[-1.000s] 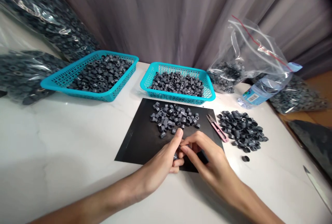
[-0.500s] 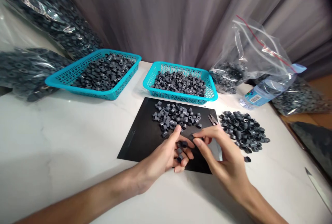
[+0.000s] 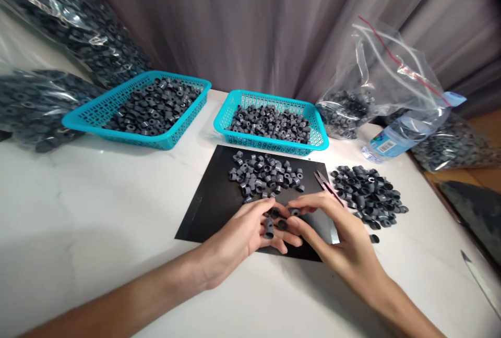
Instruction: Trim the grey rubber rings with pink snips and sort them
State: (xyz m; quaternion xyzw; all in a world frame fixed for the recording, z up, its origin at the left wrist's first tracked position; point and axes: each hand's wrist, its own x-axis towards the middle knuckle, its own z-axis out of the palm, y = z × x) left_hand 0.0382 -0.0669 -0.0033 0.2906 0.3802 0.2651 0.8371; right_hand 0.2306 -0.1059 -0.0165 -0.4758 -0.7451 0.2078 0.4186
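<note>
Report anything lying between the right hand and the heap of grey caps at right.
Pink-handled thread snips lie between the right hand and the heap of grey caps, at the right edge of the black mat, partly hidden by the hand. Nothing else shows there.

A single camera, worn on the person's head, gives the one view. It faces forward and down along both forearms (image 3: 156, 286), which come in from the bottom edge. The left hand (image 3: 248, 226) and right hand (image 3: 332, 218) are near, below mid-height, over the mat (image 3: 203, 218). The surface (image 3: 97, 197) spans the lower part; farther off, the baskets (image 3: 270, 145) cross the middle and the curtain (image 3: 235, 25) fills the top. The upper right corner is dark.
</note>
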